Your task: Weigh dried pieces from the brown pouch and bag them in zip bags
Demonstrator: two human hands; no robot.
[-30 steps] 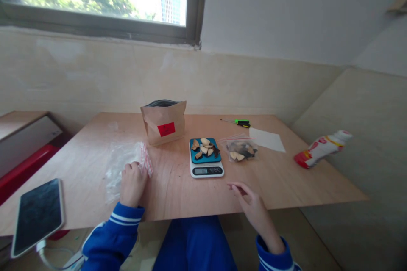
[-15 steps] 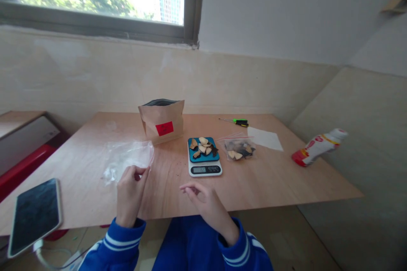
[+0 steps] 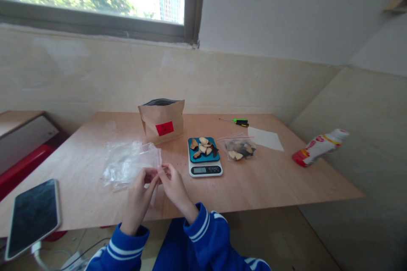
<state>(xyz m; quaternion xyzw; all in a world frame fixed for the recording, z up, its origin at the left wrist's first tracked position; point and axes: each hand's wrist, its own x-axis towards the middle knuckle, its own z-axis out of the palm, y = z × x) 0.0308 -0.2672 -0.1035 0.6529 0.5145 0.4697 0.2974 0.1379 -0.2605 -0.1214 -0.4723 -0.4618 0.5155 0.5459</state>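
My left hand (image 3: 141, 188) and my right hand (image 3: 171, 182) meet near the front of the wooden table (image 3: 270, 182). Both pinch the red-zipped mouth of a clear plastic bag (image 3: 127, 161), one of a small pile lying just behind my left hand. To the right stands a white kitchen scale (image 3: 205, 168) with a blue top, loaded with pale and dark dried slices (image 3: 203, 147). Beside it lies a filled clear bag (image 3: 240, 149) of the same slices. A brown paper pouch (image 3: 162, 120) with a red label stands open behind.
A tablet (image 3: 33, 216) hangs over the table's front left edge. A green-handled screwdriver (image 3: 237, 122) and a white sheet (image 3: 265, 139) lie at the back right. A red and white bottle (image 3: 319, 146) leans off the right side. A wall and window run behind.
My right hand swept left from the table's front middle to join my left hand. The left hand lifted a bag's zip edge off the pile, and both hands now grip it.
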